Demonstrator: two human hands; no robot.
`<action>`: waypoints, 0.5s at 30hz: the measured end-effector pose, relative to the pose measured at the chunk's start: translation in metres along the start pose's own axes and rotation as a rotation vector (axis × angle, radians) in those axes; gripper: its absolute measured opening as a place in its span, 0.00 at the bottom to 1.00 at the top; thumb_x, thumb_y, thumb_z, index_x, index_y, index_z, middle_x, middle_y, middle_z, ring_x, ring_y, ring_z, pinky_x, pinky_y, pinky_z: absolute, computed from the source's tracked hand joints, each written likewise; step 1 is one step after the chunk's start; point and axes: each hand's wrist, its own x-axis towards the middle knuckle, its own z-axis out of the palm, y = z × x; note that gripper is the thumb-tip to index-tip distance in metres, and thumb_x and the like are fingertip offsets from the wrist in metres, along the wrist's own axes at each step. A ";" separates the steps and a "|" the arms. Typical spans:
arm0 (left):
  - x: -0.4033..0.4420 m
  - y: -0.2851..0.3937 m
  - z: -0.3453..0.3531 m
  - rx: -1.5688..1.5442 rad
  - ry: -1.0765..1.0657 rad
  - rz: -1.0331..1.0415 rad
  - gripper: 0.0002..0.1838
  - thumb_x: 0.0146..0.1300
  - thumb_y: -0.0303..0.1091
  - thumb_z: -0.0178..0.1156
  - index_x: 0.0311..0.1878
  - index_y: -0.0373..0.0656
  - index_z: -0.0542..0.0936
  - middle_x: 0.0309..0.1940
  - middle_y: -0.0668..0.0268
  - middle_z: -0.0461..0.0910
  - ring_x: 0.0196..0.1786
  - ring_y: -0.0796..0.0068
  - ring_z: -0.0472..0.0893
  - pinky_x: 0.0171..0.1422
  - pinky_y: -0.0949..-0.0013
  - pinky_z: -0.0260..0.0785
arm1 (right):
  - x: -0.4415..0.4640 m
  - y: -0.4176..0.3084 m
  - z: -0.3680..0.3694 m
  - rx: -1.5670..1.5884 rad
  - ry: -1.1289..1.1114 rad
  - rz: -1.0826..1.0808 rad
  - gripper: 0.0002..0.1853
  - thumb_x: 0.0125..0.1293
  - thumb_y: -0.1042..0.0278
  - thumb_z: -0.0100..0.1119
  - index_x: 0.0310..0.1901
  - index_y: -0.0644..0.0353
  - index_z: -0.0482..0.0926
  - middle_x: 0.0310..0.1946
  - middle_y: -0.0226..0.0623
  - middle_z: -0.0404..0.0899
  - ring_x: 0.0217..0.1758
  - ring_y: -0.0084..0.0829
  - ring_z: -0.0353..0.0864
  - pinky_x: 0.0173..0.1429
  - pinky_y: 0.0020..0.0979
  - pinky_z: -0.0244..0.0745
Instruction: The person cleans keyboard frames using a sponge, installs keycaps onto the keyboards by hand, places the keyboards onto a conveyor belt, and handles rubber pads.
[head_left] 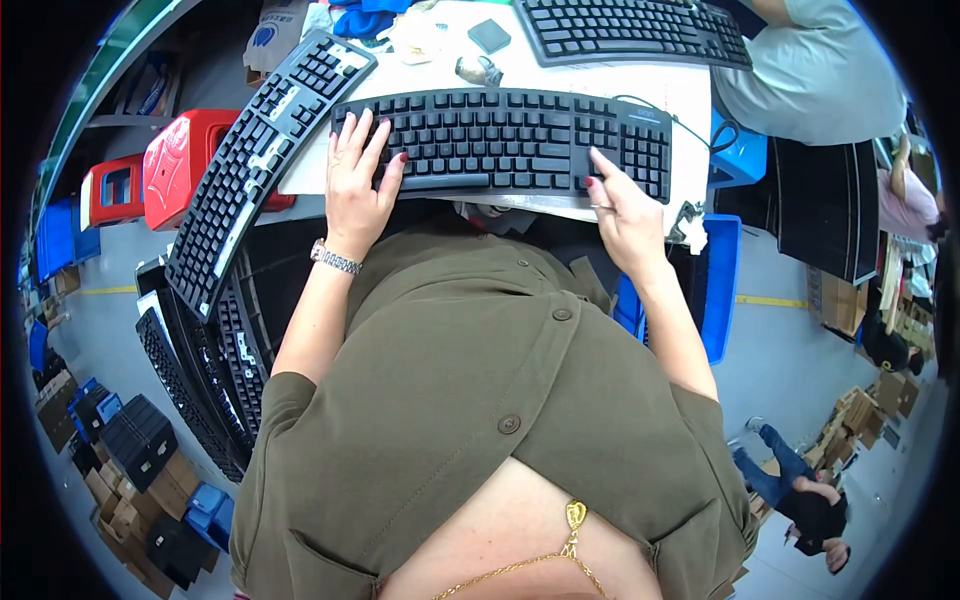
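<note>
A black full-size keyboard [480, 140] lies across the white worktable in front of me, its keys facing up. My left hand [358, 185] rests on its left end, open, fingers spread over the keys and thumb near the lower edge. At the keyboard's right part, my right hand [628, 208] has its index finger stretched onto the keys near the arrow and number blocks. The other fingers of that hand are bent, with nothing visible in them. Left of my left hand, a second keyboard [262, 160] with several keycaps absent slants over the table's edge.
Another black keyboard [630, 32] lies at the table's back, near a person in a light shirt [815, 75]. A small dark square [489, 36] sits behind my keyboard. More keyboards [195, 375] stand stacked low left. Red stools [185, 165] and a blue bin [722, 290] flank the table.
</note>
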 end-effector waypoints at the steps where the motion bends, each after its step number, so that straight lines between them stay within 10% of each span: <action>1: 0.001 0.000 0.001 -0.004 -0.001 0.003 0.25 0.69 0.35 0.69 0.69 0.43 0.82 0.75 0.57 0.75 0.81 0.55 0.69 0.87 0.48 0.54 | 0.001 -0.002 -0.001 0.004 -0.003 0.000 0.16 0.76 0.67 0.62 0.28 0.61 0.74 0.64 0.38 0.86 0.34 0.28 0.90 0.37 0.24 0.82; 15: 0.000 -0.003 0.001 -0.020 0.028 0.018 0.24 0.69 0.36 0.69 0.67 0.44 0.84 0.74 0.58 0.77 0.80 0.55 0.71 0.87 0.49 0.56 | 0.000 -0.011 0.002 -0.388 -0.042 0.010 0.15 0.78 0.62 0.60 0.32 0.58 0.75 0.61 0.36 0.88 0.36 0.29 0.92 0.37 0.28 0.83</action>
